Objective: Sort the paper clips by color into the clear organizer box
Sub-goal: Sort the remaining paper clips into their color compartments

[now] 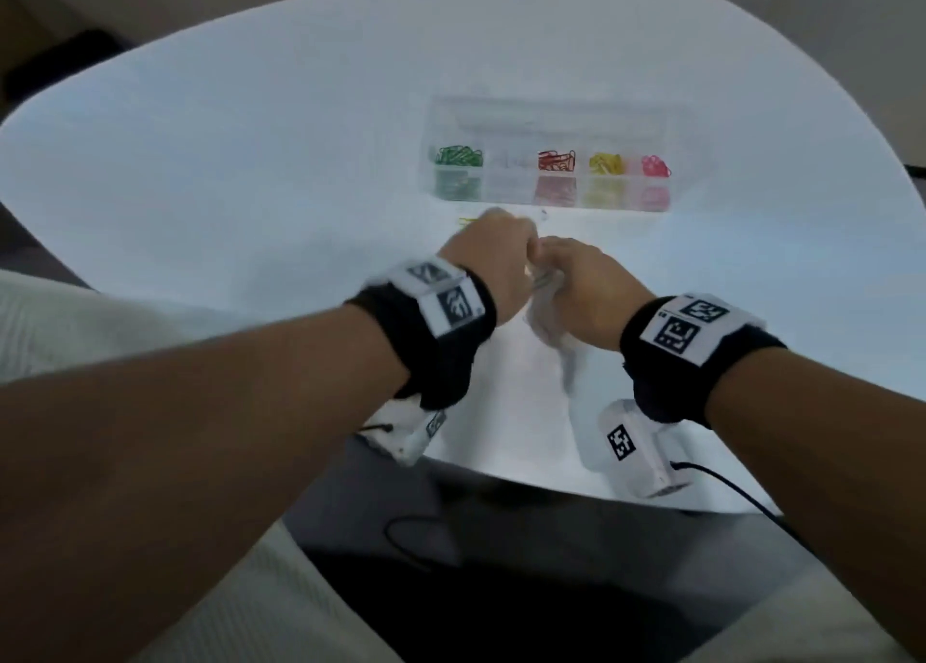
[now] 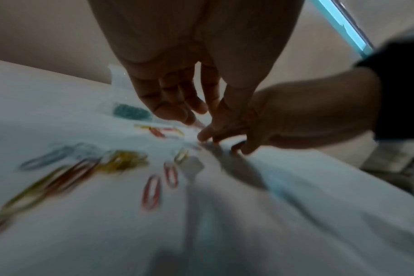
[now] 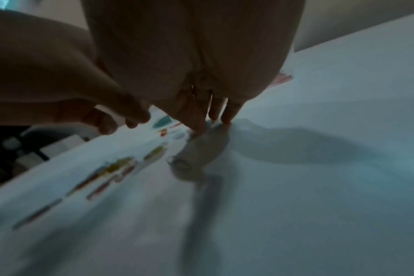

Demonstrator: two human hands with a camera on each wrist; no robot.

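step: picking loose paper clips (image 2: 151,192) mid-worktop | left hand (image 1: 493,256) fingers relaxed, empty | right hand (image 1: 576,281) fingertips down, grip unclear | next: pinch one clip, carry to box (image 1: 551,126)

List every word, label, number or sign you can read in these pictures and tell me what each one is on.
No readable words or numbers in any view.
Left wristband: black-and-white square code patterns on white tags, no letters.
Right wristband: the same kind of code patterns, no letters.
Right wrist camera: one small code square, no text.
Organizer box: no label visible.
Both wrist views: too blurred to show any print.
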